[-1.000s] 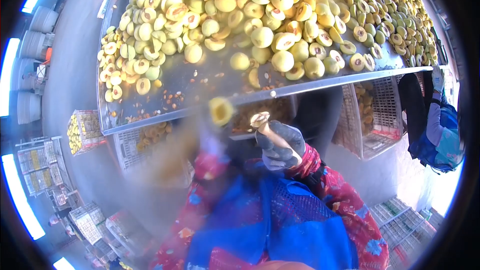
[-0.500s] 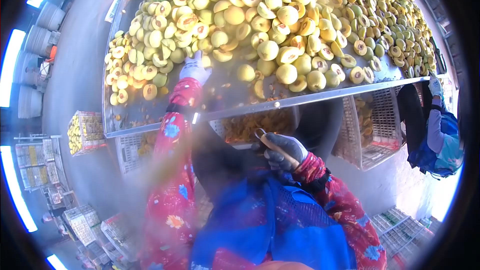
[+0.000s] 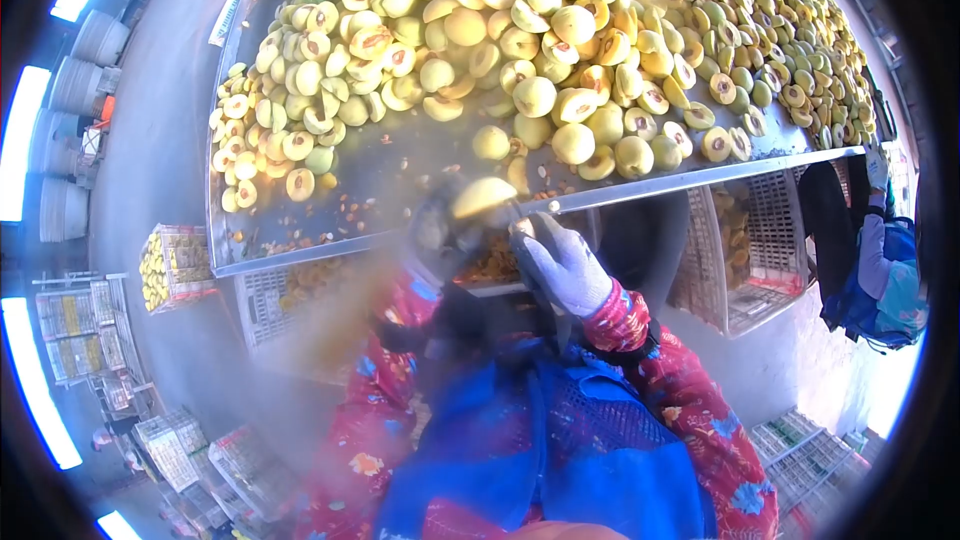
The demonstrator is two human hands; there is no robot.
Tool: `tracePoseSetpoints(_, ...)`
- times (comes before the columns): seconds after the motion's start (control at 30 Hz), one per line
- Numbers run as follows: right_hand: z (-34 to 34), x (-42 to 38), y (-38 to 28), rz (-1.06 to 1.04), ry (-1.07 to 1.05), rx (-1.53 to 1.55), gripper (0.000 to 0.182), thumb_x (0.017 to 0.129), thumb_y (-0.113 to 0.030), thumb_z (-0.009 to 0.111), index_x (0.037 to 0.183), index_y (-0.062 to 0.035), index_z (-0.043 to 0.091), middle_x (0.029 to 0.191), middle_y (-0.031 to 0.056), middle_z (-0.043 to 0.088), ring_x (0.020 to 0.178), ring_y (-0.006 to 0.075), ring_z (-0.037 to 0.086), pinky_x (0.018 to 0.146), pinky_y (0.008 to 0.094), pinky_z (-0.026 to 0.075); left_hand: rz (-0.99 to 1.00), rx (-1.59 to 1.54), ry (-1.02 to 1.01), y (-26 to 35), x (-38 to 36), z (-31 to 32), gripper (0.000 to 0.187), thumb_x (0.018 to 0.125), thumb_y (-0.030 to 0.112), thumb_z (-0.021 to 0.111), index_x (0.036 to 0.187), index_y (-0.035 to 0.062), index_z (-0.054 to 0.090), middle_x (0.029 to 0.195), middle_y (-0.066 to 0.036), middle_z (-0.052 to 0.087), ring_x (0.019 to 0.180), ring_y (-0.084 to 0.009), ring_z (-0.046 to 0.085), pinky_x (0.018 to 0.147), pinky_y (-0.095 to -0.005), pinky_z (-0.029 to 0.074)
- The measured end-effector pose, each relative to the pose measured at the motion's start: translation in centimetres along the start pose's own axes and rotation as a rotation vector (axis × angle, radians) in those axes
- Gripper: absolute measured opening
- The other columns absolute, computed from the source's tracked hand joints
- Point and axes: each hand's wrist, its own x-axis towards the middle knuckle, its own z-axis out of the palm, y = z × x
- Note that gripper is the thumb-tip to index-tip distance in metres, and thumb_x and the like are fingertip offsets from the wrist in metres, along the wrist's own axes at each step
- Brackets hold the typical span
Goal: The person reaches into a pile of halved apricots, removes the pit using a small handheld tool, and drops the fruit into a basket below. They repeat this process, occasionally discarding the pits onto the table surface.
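Note:
My left hand (image 3: 432, 238), in a glove and blurred, is closed around a yellow peach half (image 3: 484, 197) just over the near rim of the metal table (image 3: 640, 188). My right hand (image 3: 568, 265), in a white glove with a dark palm, is closed close beside that fruit. From its fingers pokes the tan end of a wooden-handled pitting tool (image 3: 522, 227); its metal end is hard to make out against the peach. Halved peaches (image 3: 470, 28), many with brown pits showing, are heaped across the table beyond both hands.
Below the table edge stand plastic crates (image 3: 725, 250), one holding cut fruit. A crate of yellow fruit (image 3: 180, 265) sits on the floor at left, near stacked white tubs (image 3: 75, 80). Another person (image 3: 880, 270) works at the far right. Small pit fragments lie on the metal.
My left hand has come back from the heap toward me with a peach half. My right hand has turned and risen to meet it, still gripping the pitting tool.

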Motion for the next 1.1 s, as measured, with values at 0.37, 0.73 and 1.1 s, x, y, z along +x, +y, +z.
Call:
tracePoseSetpoints(0.37,-0.1,-0.8,0.2,-0.203,0.171,-0.322,0.032,0.092,-0.018,0.055,0.115,0.003,0.047,0.07,0.0199,0.064,0.066,0.0386,0.064,0.058,0.0459,0.05,0.197,-0.066,0.091,1.6,-1.8,4.5,0.042,0.095,0.017,0.051,0.133,-0.002,0.045,0.121,-0.012,0.058,0.107,-0.0206,0.059,0.091,-0.033,0.05)
tracePoseSetpoints(0.73,0.8,-2.4,0.6,-0.273,0.158,-0.468,0.023,0.09,-0.02,0.059,0.102,-0.0019,0.052,0.069,0.0177,0.063,0.058,0.0368,0.062,0.052,0.0482,0.047,0.034,-0.063,0.156,0.0,-4.1,4.5,0.035,0.098,0.026,0.05,0.119,-0.0016,0.052,0.108,-0.013,0.06,0.095,-0.0218,0.062,0.08,-0.0326,0.053)
tracePoseSetpoints(1.1,1.7,-3.2,0.3,-0.173,0.11,-0.415,0.021,0.092,-0.02,0.056,0.095,-0.0011,0.049,0.065,0.0207,0.06,0.06,0.0399,0.06,0.054,0.0488,0.046,0.433,0.856,0.26,-3.1,-5.2,4.6,0.043,0.099,0.015,0.042,0.136,-0.0054,0.042,0.131,-0.025,0.049,0.119,-0.0347,0.051,0.102,-0.0381,0.041)
